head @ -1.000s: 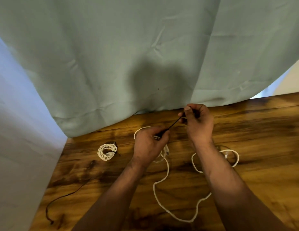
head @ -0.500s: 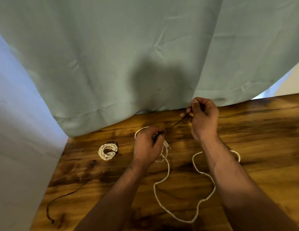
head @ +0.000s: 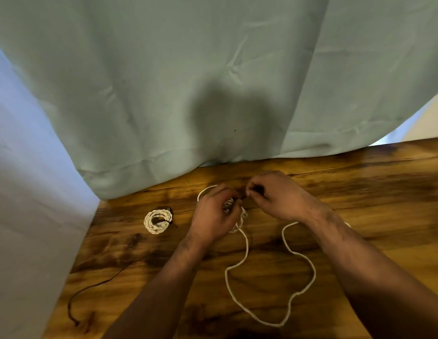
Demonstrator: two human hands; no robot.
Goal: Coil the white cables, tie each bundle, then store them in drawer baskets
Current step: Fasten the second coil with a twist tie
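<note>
A long white cable [head: 247, 253] lies in loose loops on the wooden table [head: 359, 192]. My left hand [head: 214, 216] is closed around a small bunch of that cable near its far end. My right hand [head: 276, 196] pinches a thin dark tie right beside the left hand's fingertips, and the two hands almost touch. The tie is mostly hidden between the fingers. A finished coil of white cable [head: 157, 220], bound with a dark tie, lies on the table to the left of my left hand.
A pale green curtain [head: 213, 81] hangs over the table's far edge, with a lighter cloth [head: 29, 192] at the left. A loose dark tie or thin cord [head: 91, 288] trails across the near-left table. No drawer or basket is in view.
My right hand has moved left and down towards my left hand, so the dark tie that stretched between them is now short and barely visible. The loose cable loops shifted slightly.
</note>
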